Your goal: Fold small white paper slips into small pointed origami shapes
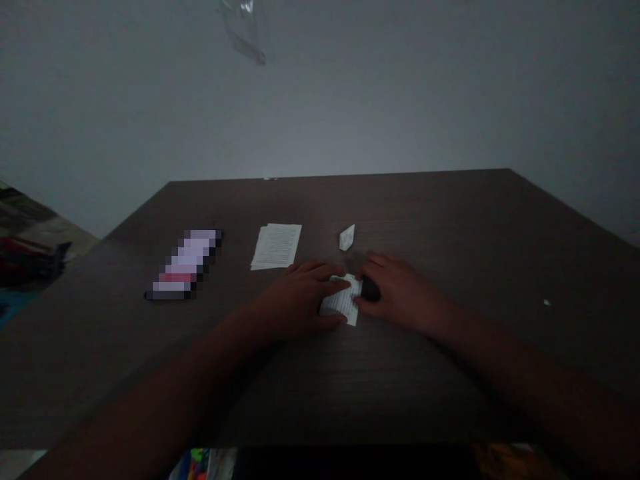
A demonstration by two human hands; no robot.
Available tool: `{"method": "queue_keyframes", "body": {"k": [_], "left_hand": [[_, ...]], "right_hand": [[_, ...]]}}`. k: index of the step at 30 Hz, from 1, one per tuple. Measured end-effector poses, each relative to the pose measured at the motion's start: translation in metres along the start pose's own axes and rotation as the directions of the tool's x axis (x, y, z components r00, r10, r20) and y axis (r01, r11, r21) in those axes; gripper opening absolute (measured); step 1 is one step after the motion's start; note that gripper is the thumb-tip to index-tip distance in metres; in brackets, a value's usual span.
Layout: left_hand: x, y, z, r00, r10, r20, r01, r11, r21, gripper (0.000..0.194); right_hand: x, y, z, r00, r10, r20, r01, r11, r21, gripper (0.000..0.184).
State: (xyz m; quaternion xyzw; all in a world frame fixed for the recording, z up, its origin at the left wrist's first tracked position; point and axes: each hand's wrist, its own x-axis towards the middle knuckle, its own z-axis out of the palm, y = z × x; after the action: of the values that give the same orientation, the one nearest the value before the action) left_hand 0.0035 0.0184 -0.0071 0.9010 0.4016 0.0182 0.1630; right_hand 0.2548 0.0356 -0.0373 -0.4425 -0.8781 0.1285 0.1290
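A small printed piece of paper (344,301) lies on the dark wooden table (450,220), partly folded. My left hand (300,297) presses on its left side with the fingers curled over its top edge. My right hand (395,290) pinches the paper's right edge, fingers closed on it. Both hands meet over the paper near the middle of the table.
A flat printed sheet (277,246) lies just beyond my left hand. A small folded paper shape (347,237) stands beyond the hands. A blurred-out flat object (185,265) lies to the left. A tiny white scrap (547,303) sits far right. A grey wall rises behind the table.
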Motion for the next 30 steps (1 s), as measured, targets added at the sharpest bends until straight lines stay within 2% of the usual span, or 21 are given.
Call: {"method": "queue_keyframes", "body": {"k": [7, 12, 21, 30], "left_hand": [[0.001, -0.001, 0.002, 1.0, -0.022, -0.002, 0.022, 1.0, 0.013, 0.059], [0.0, -0.004, 0.004, 1.0, -0.005, -0.023, 0.005, 1.0, 0.004, 0.061], [0.002, 0.008, 0.004, 0.995, -0.042, -0.086, 0.047, 0.998, 0.05, 0.047], [0.003, -0.002, 0.013, 0.996, 0.013, -0.083, -0.012, 1.0, 0.016, 0.046]], "right_hand": [[0.014, 0.023, 0.002, 0.991, 0.109, -0.083, -0.114, 0.992, -0.052, 0.013], [0.014, 0.026, 0.0, 0.986, 0.143, -0.087, -0.151, 0.984, -0.095, 0.016], [-0.001, -0.004, -0.014, 0.998, 0.052, 0.017, -0.05, 0.992, -0.112, 0.028], [-0.01, -0.021, -0.011, 0.994, -0.084, 0.068, 0.088, 0.995, -0.056, 0.039]]}}
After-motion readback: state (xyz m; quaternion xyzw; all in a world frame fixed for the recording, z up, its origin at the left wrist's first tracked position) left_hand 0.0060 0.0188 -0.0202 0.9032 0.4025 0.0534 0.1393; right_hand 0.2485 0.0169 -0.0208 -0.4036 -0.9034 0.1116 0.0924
